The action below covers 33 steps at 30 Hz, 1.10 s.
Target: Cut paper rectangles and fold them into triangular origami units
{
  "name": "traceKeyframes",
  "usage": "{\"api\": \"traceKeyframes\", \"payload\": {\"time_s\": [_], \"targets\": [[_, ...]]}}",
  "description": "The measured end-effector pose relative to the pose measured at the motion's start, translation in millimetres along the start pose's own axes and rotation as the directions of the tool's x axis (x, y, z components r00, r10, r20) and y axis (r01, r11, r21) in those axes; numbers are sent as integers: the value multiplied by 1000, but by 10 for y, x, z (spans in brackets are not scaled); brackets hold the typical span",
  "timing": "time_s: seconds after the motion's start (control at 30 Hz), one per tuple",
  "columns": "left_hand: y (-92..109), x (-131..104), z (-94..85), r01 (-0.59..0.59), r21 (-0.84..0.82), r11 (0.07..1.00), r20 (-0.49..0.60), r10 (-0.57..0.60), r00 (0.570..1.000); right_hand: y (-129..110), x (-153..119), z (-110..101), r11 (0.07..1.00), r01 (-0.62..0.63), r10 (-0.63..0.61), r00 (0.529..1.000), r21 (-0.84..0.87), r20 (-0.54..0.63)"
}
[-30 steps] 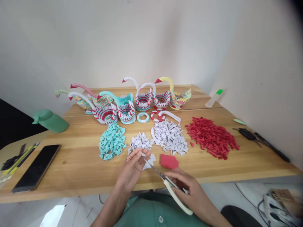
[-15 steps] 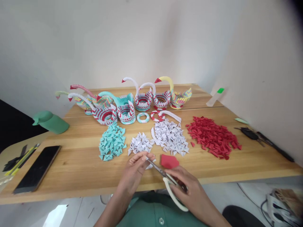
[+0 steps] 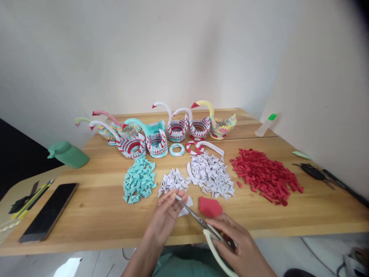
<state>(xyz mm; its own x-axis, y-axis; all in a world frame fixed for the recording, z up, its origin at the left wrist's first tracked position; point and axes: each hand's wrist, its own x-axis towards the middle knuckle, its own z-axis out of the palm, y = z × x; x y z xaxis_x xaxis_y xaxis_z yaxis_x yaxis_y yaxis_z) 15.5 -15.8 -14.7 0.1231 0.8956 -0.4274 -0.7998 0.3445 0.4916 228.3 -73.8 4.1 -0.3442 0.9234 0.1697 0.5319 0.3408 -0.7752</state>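
Between the thumb and fingers of my left hand (image 3: 168,209) is a small white paper piece (image 3: 178,197). My right hand (image 3: 233,240) grips scissors (image 3: 215,240) with cream handles, and their blade tips reach the paper piece. Under the blades lies a larger white paper scrap (image 3: 186,207). A red paper piece (image 3: 210,207) rests just beyond my right hand. Ahead of my left hand is a small pile of white folded paper triangles (image 3: 173,180), with a larger white pile (image 3: 213,175) to its right.
Teal triangles (image 3: 140,181) lie left, red triangles (image 3: 266,175) right. Several paper swans (image 3: 177,129) stand behind, near a teal-and-white paper ring (image 3: 177,149) and a red-and-white ring (image 3: 191,147). A phone (image 3: 49,211) and a green bottle (image 3: 69,154) are at left, keys (image 3: 313,171) at right.
The camera view has tilted up slightly, so the table sits lower and a little further right. Both hands stay together, with the scissor tips still at the white paper piece.
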Motion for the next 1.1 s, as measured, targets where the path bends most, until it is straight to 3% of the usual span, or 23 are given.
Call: {"api": "traceKeyframes", "payload": {"time_s": [0.33,0.73,1.1], "targets": [[19,6,15,46,-2,999,37,-46,998,-9,97,15,997,-61,61,998,55,7],[-32,-20,60,-96,126,987,100,84,991,70,127,64,996,86,-85,994,14,-63],[-39,-71,52,-137,163,977,139,115,984,148,126,87,930,-211,202,977,301,62]]}}
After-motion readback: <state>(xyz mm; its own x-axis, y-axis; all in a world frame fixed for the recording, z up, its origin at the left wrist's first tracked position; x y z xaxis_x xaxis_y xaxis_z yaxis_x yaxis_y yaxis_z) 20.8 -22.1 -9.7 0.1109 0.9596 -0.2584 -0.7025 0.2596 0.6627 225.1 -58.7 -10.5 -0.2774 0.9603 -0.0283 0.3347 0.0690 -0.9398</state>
